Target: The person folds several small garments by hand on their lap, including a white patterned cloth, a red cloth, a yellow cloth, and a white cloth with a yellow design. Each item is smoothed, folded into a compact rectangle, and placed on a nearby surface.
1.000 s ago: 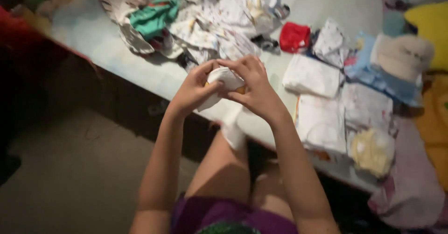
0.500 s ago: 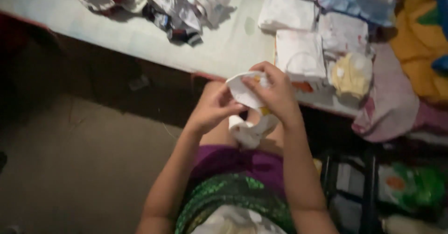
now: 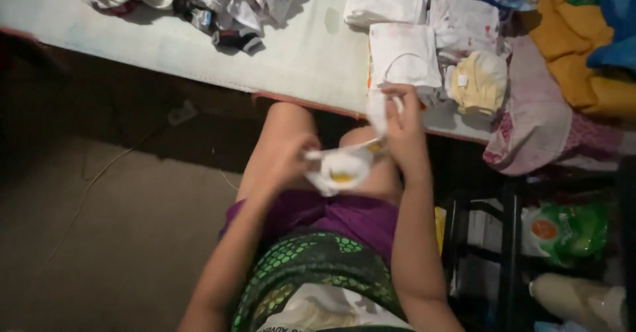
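Bed edge [image 3: 291, 97] just ahead; left hand [image 3: 288, 163], right hand [image 3: 404, 130] grip white garment [image 3: 341, 166] over lap.

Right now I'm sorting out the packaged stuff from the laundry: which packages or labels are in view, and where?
Green soft bag: lower right, on the dark rack, with an orange round mark.
Pale bottle: bottom right corner, lying down, cream-coloured.
Small white tag: on the folded yellow garment on the table.

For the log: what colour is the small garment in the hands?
White garment with a yellow patch, head view.
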